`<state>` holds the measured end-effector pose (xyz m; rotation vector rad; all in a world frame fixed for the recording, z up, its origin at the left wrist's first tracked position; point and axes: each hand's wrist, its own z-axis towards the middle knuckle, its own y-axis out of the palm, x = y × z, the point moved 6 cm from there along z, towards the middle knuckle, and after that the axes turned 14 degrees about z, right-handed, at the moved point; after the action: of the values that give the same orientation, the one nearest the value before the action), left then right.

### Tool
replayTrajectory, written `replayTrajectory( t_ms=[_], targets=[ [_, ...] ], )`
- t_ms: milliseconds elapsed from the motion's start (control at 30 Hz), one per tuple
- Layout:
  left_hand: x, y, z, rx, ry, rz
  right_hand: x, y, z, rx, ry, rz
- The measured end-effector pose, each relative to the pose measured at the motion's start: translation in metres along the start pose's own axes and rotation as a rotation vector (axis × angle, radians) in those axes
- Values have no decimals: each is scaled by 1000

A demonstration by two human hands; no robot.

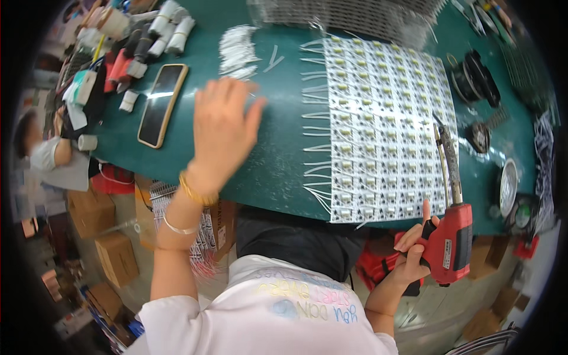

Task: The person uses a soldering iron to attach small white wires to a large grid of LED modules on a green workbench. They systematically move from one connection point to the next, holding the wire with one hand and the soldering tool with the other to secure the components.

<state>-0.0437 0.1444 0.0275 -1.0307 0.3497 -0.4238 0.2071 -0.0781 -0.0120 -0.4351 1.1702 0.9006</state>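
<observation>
My right hand [413, 251] is wrapped round the grip of a red soldering gun [452, 242]. Its long metal tip points away from me, above the right side of a large white panel of small circuit boards [384, 136]. Short white wires [315, 133] stick out in pairs along the panel's left edge. My left hand [223, 118] is over the green table, palm down, thumb apart from the fingers. Its fingertips are at the near end of a pile of short white wires [236, 52]. Two loose wires [273, 60] lie just right of that pile.
A phone [163, 105] lies left of my left hand, with bundled sleeves and rolls [160, 32] beyond it. Wrapped panels [355, 18] stand at the back. Right of the panel are a black spool [475, 80] and a round metal dish [507, 186]. Another person sits far left.
</observation>
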Motion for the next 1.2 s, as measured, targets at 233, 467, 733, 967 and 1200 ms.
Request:
replayTrajectory(
  t_ms=[233, 467, 733, 967, 1200],
  targets=[
    [-67, 32, 14, -94, 120, -9, 9, 15, -9, -174, 134, -45],
    [-58, 40, 29, -132, 245, 48, 14, 9, -16, -104, 151, -67],
    [-70, 28, 33, -47, 136, -91, 7, 7, -9, -82, 24, 27],
    [-27, 18, 20, -287, -76, -447, -6, -9, -24, -62, 17, 68],
    [-17, -7, 27, -243, 303, -187, -15, -23, -49, -6, 33, 150]
  ],
)
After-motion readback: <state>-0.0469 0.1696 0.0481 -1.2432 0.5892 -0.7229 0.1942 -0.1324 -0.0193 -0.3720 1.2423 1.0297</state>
